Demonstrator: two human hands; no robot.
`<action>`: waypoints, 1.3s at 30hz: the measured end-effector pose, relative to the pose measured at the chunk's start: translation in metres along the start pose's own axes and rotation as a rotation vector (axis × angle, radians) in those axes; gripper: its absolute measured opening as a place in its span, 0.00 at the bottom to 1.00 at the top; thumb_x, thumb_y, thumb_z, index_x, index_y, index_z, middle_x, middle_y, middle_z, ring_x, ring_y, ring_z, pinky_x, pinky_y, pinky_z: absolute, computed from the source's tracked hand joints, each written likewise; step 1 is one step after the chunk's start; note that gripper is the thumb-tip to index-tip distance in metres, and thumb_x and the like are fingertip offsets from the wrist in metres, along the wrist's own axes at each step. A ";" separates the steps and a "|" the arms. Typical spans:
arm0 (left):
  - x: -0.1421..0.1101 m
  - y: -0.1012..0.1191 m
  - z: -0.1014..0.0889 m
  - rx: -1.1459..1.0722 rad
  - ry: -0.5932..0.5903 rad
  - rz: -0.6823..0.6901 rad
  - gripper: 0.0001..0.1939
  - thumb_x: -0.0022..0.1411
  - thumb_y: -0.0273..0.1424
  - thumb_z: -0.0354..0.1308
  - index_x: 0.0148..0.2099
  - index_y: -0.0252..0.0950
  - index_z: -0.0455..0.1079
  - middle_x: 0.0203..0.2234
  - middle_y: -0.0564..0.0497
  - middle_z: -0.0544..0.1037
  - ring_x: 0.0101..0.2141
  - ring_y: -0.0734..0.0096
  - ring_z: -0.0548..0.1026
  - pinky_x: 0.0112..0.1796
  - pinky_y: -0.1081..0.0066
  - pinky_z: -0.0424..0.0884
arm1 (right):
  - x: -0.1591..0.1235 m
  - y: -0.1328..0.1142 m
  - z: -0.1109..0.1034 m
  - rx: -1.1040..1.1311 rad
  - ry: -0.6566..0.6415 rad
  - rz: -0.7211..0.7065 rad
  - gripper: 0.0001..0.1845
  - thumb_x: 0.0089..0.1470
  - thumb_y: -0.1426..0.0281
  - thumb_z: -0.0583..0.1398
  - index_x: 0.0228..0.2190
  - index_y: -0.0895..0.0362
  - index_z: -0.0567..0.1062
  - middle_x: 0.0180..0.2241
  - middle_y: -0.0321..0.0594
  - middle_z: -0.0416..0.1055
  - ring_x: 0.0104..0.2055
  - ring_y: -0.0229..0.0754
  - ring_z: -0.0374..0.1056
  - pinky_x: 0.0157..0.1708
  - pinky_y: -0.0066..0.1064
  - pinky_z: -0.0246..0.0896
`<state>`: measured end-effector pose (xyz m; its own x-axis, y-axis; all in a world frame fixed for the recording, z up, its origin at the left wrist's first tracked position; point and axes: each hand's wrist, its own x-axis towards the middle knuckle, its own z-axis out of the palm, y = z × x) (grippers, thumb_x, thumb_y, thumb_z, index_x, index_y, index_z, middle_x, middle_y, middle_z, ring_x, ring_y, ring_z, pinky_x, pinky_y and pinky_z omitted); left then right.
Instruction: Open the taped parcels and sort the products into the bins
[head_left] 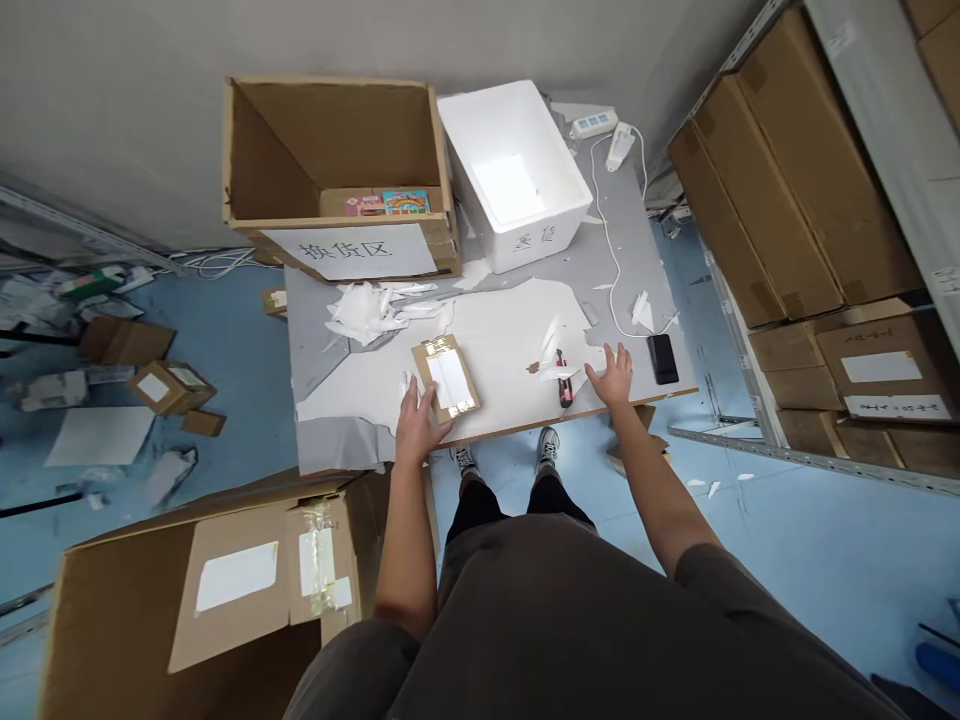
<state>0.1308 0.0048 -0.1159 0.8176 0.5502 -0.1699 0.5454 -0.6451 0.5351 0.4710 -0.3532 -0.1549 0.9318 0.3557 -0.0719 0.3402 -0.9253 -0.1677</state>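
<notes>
A small cardboard box [452,378] with a white label and clear tape lies flat near the table's front edge. At its lower left corner is my left hand [421,425], thumb and fingers apart; the thumb is against or just beside the box, not wrapped round it. My right hand [613,376] rests at the table's right front with fingers spread, holding nothing. Just left of it lies a red and black utility knife [564,385], partly under torn white paper scraps [553,350]. To its right is a black phone [663,358].
Behind stand a large open carton [341,250] with colourful packages inside and a white foam box [536,235]. Paper scraps [364,312] are heaped in front of the carton. A power strip [594,124] with a white cable is at back right. Shelved cartons [780,180] flank the right; a big open carton [187,540] is lower left.
</notes>
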 end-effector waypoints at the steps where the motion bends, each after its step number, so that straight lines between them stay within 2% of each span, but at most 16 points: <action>1: 0.000 -0.003 -0.004 -0.009 -0.008 0.018 0.49 0.57 0.39 0.76 0.76 0.42 0.61 0.80 0.39 0.43 0.76 0.37 0.53 0.70 0.45 0.62 | -0.002 -0.012 0.000 0.004 0.001 -0.009 0.41 0.65 0.50 0.56 0.72 0.57 0.62 0.76 0.61 0.50 0.76 0.67 0.46 0.66 0.62 0.59; 5: -0.001 -0.015 -0.016 -0.052 -0.016 0.065 0.51 0.58 0.44 0.76 0.77 0.42 0.59 0.80 0.40 0.44 0.77 0.39 0.51 0.72 0.45 0.59 | -0.007 -0.056 0.005 0.040 0.002 -0.050 0.41 0.65 0.51 0.57 0.72 0.56 0.62 0.76 0.60 0.50 0.76 0.67 0.46 0.66 0.65 0.58; 9: 0.003 -0.021 -0.019 -0.077 -0.004 0.108 0.52 0.58 0.47 0.76 0.78 0.41 0.58 0.80 0.39 0.44 0.77 0.38 0.50 0.72 0.45 0.57 | -0.009 -0.086 0.008 0.051 -0.007 -0.077 0.41 0.65 0.51 0.57 0.72 0.55 0.61 0.76 0.58 0.50 0.77 0.66 0.45 0.67 0.64 0.57; 12: 0.007 -0.020 -0.018 -0.078 -0.004 0.122 0.52 0.59 0.47 0.75 0.78 0.41 0.58 0.80 0.39 0.44 0.77 0.38 0.49 0.72 0.45 0.57 | -0.010 -0.095 0.006 0.057 0.005 -0.093 0.41 0.66 0.51 0.57 0.72 0.55 0.62 0.76 0.57 0.50 0.77 0.64 0.45 0.68 0.61 0.57; 16: 0.008 -0.013 -0.016 -0.052 -0.007 0.098 0.51 0.61 0.47 0.74 0.78 0.41 0.57 0.80 0.40 0.43 0.77 0.38 0.46 0.72 0.44 0.56 | -0.009 -0.091 -0.001 0.057 0.019 -0.100 0.40 0.66 0.51 0.57 0.72 0.55 0.63 0.76 0.57 0.50 0.77 0.64 0.46 0.69 0.60 0.56; 20: 0.008 0.004 -0.010 0.002 0.030 0.059 0.49 0.62 0.50 0.71 0.78 0.40 0.60 0.80 0.40 0.46 0.78 0.35 0.42 0.72 0.40 0.53 | -0.007 -0.069 -0.007 0.063 0.017 -0.091 0.40 0.67 0.50 0.57 0.73 0.55 0.62 0.76 0.56 0.50 0.77 0.65 0.45 0.69 0.60 0.56; 24: 0.014 0.029 0.004 0.021 0.075 0.056 0.45 0.63 0.50 0.70 0.76 0.42 0.62 0.79 0.41 0.49 0.78 0.35 0.38 0.72 0.37 0.49 | -0.007 -0.034 -0.011 0.047 0.009 -0.062 0.41 0.67 0.49 0.56 0.73 0.54 0.62 0.77 0.56 0.49 0.78 0.67 0.44 0.68 0.62 0.55; 29: 0.034 0.074 0.033 -0.005 0.064 0.112 0.45 0.63 0.47 0.70 0.77 0.43 0.62 0.80 0.43 0.49 0.78 0.34 0.36 0.73 0.35 0.46 | -0.012 0.021 -0.020 0.053 0.010 -0.004 0.40 0.68 0.50 0.57 0.73 0.55 0.62 0.77 0.56 0.49 0.78 0.66 0.43 0.69 0.61 0.54; 35: 0.056 0.129 0.071 0.014 0.017 0.181 0.43 0.65 0.47 0.68 0.76 0.41 0.62 0.80 0.42 0.48 0.78 0.35 0.37 0.73 0.36 0.45 | -0.020 0.093 -0.029 0.053 0.010 0.090 0.41 0.67 0.51 0.58 0.74 0.54 0.60 0.78 0.54 0.47 0.78 0.67 0.42 0.70 0.64 0.51; 39: 0.062 0.152 0.088 0.034 0.022 0.215 0.42 0.65 0.49 0.68 0.76 0.41 0.64 0.79 0.43 0.51 0.78 0.37 0.38 0.73 0.38 0.45 | -0.022 0.123 -0.032 0.052 0.013 0.114 0.41 0.67 0.52 0.57 0.74 0.56 0.61 0.77 0.55 0.48 0.78 0.65 0.42 0.70 0.61 0.52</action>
<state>0.2806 -0.1056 -0.1175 0.9119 0.4087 -0.0367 0.3647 -0.7662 0.5290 0.4960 -0.4793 -0.1428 0.9658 0.2462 -0.0812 0.2249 -0.9515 -0.2098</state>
